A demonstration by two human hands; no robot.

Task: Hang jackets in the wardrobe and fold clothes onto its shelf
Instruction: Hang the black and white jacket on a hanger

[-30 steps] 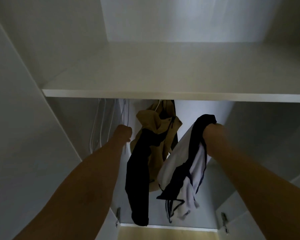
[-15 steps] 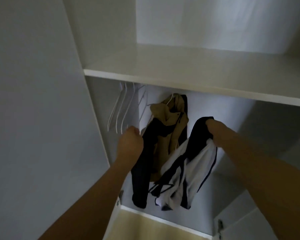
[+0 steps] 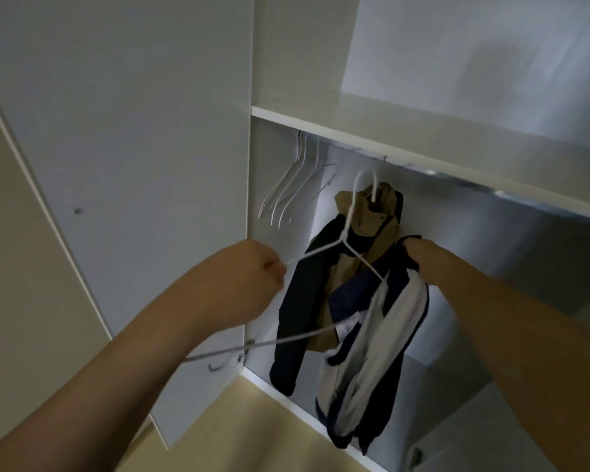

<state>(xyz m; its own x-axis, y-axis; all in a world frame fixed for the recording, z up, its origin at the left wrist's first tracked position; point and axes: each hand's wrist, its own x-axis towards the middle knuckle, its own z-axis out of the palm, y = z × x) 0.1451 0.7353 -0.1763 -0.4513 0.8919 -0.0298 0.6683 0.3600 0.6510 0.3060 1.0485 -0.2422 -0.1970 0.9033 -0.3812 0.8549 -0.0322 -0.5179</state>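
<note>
My left hand grips one arm of a white wire hanger, held free of the rail in front of the wardrobe opening. My right hand grips the collar of a white and navy jacket, which hangs down limp from it. Behind both, a tan and navy jacket hangs inside the wardrobe under the white shelf. The rail shows only partly below the shelf edge.
Several bare white hangers hang at the left end of the rail. The open wardrobe door stands on the left with its hinge low down. Pale wooden floor lies below.
My left hand has pulled a white hanger off the rail and drawn it back toward me. The view has swung right and down. My right hand still holds the white and navy jacket.
</note>
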